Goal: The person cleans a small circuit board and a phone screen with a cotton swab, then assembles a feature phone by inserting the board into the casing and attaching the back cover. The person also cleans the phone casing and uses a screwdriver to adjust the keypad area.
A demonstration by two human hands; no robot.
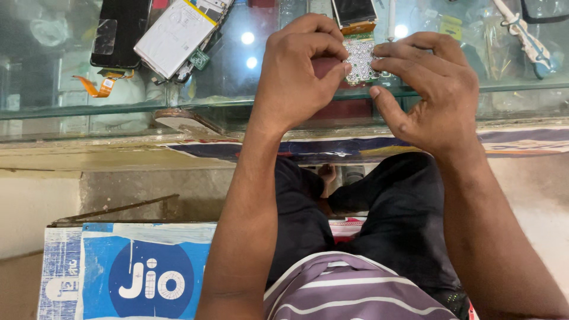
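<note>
The small circuit board [360, 59], pale with a grid of contact pads, lies on the glass counter [237, 95] between the two hands, just below a little screen module [354, 13] with an orange flex strip. The left hand [296, 71] is curled over the board's left edge, its fingertips pinching that side. The right hand [430, 89] grips the right edge with bent fingers, the thumb stretched out beneath. Further left on the glass lie an opened phone with a white battery [175, 37] and a dark phone panel [118, 32]. A blue and white cardboard box [127, 272] sits on the floor beside the person's knees.
</note>
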